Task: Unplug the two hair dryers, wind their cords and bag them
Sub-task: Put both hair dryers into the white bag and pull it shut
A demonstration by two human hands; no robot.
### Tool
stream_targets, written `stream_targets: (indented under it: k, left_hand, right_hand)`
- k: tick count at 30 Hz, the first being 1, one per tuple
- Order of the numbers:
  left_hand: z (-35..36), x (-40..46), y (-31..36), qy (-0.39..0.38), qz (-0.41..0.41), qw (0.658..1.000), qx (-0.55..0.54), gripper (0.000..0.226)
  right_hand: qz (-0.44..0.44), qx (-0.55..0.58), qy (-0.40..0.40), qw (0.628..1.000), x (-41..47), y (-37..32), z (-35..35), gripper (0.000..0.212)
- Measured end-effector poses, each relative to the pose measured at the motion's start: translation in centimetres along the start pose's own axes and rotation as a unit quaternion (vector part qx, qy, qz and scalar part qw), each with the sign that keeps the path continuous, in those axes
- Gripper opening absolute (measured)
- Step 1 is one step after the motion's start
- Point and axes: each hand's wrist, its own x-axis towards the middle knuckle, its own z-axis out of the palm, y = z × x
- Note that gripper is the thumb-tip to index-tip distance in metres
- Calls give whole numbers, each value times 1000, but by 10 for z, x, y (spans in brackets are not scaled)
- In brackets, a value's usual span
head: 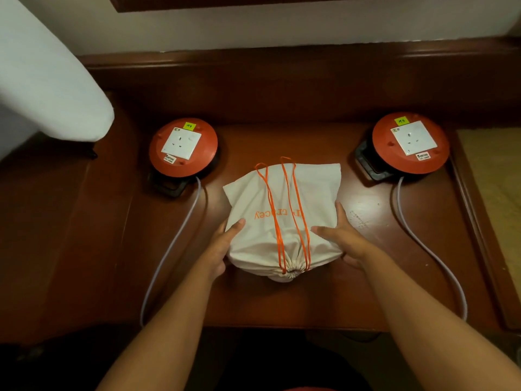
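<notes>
Cupping the one cream drawstring bag (282, 218) mid-counter (366, 292), my left hand (222, 249) and right hand (345, 241) press flat on its sides, fingers spread, not clamped. Its mouth is cinched toward me, with two orange cord loops (284, 204) lying across it. Both extension-reel sockets (183, 148) (410, 142) sit vacant, so bagging seems finished; next, I'd judge, just letting go. The dryers themselves are hidden, presumably inside.
</notes>
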Motion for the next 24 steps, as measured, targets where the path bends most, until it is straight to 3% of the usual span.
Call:
stream_targets:
  k: [5,8,12,18,21,24]
  left_hand:
    - [0,3,-1,16,-12,1000,-2,57]
    - [1,6,-1,24,-10,1000,-12,58]
    - [-1,9,1,26,-6,1000,-11,45]
    - [1,7,3,36,-4,999,-17,42]
    - [1,7,3,41,1,999,-26,42]
    - [2,6,1,40,14,998,-37,49]
  right_hand:
    - [48,143,-15,988,6,-13,-7,73]
    - [69,170,-27,983,12,-14,-9,71]
    - [100,125,-72,985,15,-24,-8,52]
    - [85,72,-53,992,24,-29,-6,49]
    - [37,72,-11,997,27,-27,1,48]
    - [-30,-23,79,996,27,-23,8,52]
